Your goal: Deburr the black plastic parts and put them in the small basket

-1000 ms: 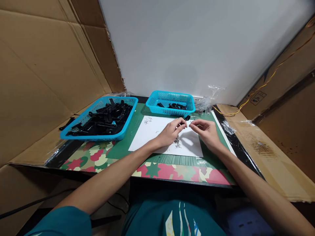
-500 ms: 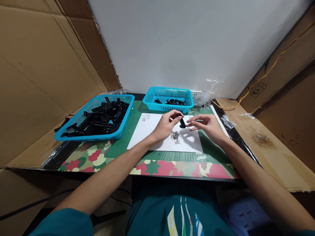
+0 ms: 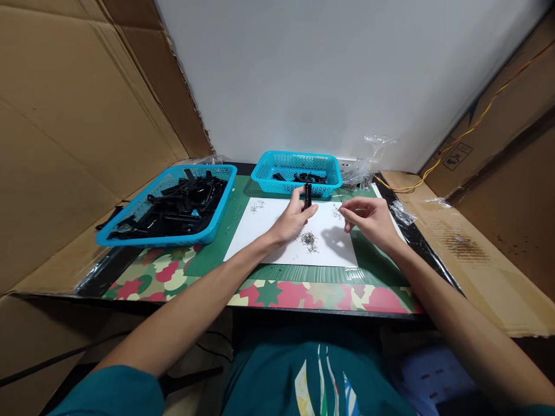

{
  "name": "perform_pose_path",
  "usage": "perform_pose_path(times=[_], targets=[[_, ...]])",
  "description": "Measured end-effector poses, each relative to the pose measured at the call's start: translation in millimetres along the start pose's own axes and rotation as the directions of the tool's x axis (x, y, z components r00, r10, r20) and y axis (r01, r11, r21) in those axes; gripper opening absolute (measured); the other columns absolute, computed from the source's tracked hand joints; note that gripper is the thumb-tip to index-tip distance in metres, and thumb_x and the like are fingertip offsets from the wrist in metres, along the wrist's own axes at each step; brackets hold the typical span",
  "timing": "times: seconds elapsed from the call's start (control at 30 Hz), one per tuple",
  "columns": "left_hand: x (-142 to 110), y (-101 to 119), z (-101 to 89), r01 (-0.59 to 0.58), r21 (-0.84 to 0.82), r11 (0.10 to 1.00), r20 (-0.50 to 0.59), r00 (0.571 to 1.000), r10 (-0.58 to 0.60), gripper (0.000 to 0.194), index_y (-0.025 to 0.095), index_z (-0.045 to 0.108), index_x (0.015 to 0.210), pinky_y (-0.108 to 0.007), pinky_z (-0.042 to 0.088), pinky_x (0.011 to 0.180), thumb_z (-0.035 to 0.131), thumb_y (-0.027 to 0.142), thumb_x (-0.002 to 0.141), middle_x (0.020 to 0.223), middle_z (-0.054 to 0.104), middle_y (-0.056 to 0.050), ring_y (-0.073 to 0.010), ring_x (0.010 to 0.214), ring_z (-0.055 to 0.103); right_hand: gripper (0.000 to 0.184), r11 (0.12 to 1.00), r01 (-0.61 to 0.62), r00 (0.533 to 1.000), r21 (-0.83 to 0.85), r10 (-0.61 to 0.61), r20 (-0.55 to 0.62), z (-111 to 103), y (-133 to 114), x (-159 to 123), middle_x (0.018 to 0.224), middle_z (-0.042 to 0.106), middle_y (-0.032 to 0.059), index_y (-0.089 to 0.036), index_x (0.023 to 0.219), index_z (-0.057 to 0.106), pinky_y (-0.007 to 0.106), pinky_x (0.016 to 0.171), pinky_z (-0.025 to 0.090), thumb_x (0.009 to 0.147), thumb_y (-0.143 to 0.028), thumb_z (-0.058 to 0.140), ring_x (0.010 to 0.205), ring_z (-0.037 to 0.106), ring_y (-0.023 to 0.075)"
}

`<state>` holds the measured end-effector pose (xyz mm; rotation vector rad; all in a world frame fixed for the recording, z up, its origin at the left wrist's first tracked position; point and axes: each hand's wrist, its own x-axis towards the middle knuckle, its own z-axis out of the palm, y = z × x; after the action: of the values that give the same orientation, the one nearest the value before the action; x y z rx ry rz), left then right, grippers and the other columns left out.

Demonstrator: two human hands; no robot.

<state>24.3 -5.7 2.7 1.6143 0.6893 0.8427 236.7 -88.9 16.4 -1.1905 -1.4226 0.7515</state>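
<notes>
My left hand [image 3: 291, 222] grips a narrow black plastic part [image 3: 307, 196], held upright above the white sheet [image 3: 243, 245]. To its right, my right hand [image 3: 368, 219] has thumb and forefinger pinched together, apart from the part. Whatever sits in that pinch is too small to name. Beneath the hands, a pile of tiny metal pieces [image 3: 309, 240] lies on the sheet. Smaller scatters of tiny pieces lie at the sheet's far left corner [image 3: 258, 206] and near my right fingertips [image 3: 336, 212].
A large blue basket [image 3: 212, 234] heaped with black plastic parts [image 3: 182, 205] stands at the left. Behind the sheet is a smaller blue basket [image 3: 277, 188] with some black parts. Clear plastic wrap [image 3: 358, 173] lies at the back right. Cardboard walls [image 3: 78, 115] flank the table.
The black part has turned upright in my left hand and shifted slightly left. My right hand has moved away from it to the right, its fingers now closed in a pinch.
</notes>
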Motion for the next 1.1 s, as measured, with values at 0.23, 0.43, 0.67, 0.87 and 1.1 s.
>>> perform_pose_path(times=[0.23,0.43,0.67,0.87,1.1], targets=[[-9,9,0.4,-0.239,0.440,0.866,0.139,0.971,0.197,0.038,0.020,0.071,0.131,-0.038,0.050,0.091,0.060,0.040,0.101,0.109,0.073,-0.010,-0.0246,0.099,0.064,0.021,0.992,-0.051,0.999,-0.113,0.053,0.012,-9,7,5,0.058,0.066,0.0001,-0.017,0.079,0.074,0.028,0.049,0.047,0.082,-0.038,0.078,0.047,0.061,0.0140],[-14,11,2.4,-0.287,0.554,0.781,0.255,0.952,0.169,0.029,0.019,0.080,0.118,-0.039,0.051,0.087,0.066,0.035,0.098,0.103,0.075,-0.011,-0.0240,0.092,0.065,0.017,0.955,-0.179,0.971,-0.238,0.211,0.115,-17,8,6,0.048,0.060,-0.0012,-0.016,0.072,0.072,0.024,0.041,0.038,0.080,-0.032,0.073,0.039,0.053,0.0111],[-12,7,3.8,-0.364,0.549,0.753,0.338,0.920,0.199,0.024,0.019,0.081,0.107,-0.038,0.048,0.084,0.068,0.037,0.098,0.091,0.071,-0.008,-0.0230,0.088,0.063,0.016,0.914,-0.253,0.930,-0.316,0.320,0.180,-12,10,5,0.044,0.060,0.0009,-0.017,0.060,0.067,0.023,0.035,0.038,0.074,-0.023,0.072,0.034,0.049,0.0111],[-11,4,3.9,-0.392,0.527,0.754,0.357,0.907,0.222,0.022,0.022,0.082,0.100,-0.037,0.047,0.081,0.070,0.040,0.096,0.087,0.069,-0.007,-0.0224,0.085,0.061,0.012,0.898,-0.192,0.947,-0.397,0.275,0.165,-8,9,3,0.045,0.064,0.0015,-0.017,0.062,0.069,0.024,0.037,0.041,0.074,-0.019,0.065,0.035,0.053,0.0124],[-13,8,7.0,-0.398,0.494,0.773,0.361,0.903,0.234,0.017,0.020,0.083,0.100,-0.037,0.046,0.080,0.072,0.032,0.095,0.085,0.070,-0.008,-0.0224,0.083,0.061,0.015,0.830,-0.099,0.974,-0.550,0.195,0.119,-3,3,0,0.050,0.067,0.0041,-0.016,0.064,0.071,0.027,0.045,0.040,0.076,-0.016,0.063,0.043,0.058,0.0152]])
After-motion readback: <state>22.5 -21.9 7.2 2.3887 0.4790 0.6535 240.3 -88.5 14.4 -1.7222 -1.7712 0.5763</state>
